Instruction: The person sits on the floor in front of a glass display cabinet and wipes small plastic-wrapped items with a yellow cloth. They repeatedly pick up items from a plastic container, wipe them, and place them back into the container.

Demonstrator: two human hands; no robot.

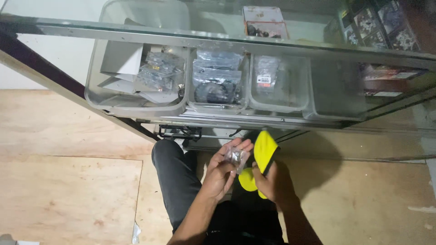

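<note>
A small clear plastic bag [236, 156] with dark small parts inside is pinched in the left hand [222, 172], fingers curled up around its lower edge, thumb side closed on it; bag is held in the air over the lap, just below the front edge of the glass cabinet [218, 38]. A yellow and black tool-like object [265, 149] is gripped in the right hand [274, 183], fingers wrapped round its lower part, the yellow upper end sticking up just beside the bag, nearly touching; exact kind of object cannot be told. Dark trouser knee [172, 172] is seen under the left hand, plywood floor [68, 181] at the left.

Inside the cabinet, under the glass top, a row of clear plastic bins is seen: left bin [104, 90] with white papers and bagged parts, middle bin [218, 86] with bagged black rings or cables, next bin [272, 84] with one bagged item, right bin [336, 90] seemingly without contents. Printed boxes [381, 22] are stacked at the back right corner.

Handling, judged: bag is likely light, soft and crinkly, film slippery, contents loose and shifting, so it is best taken at the top seam or pinched across the film above the parts, not squeezed on the parts. Yellow object looks stiff and light, best held at its narrower lower end as now
</note>
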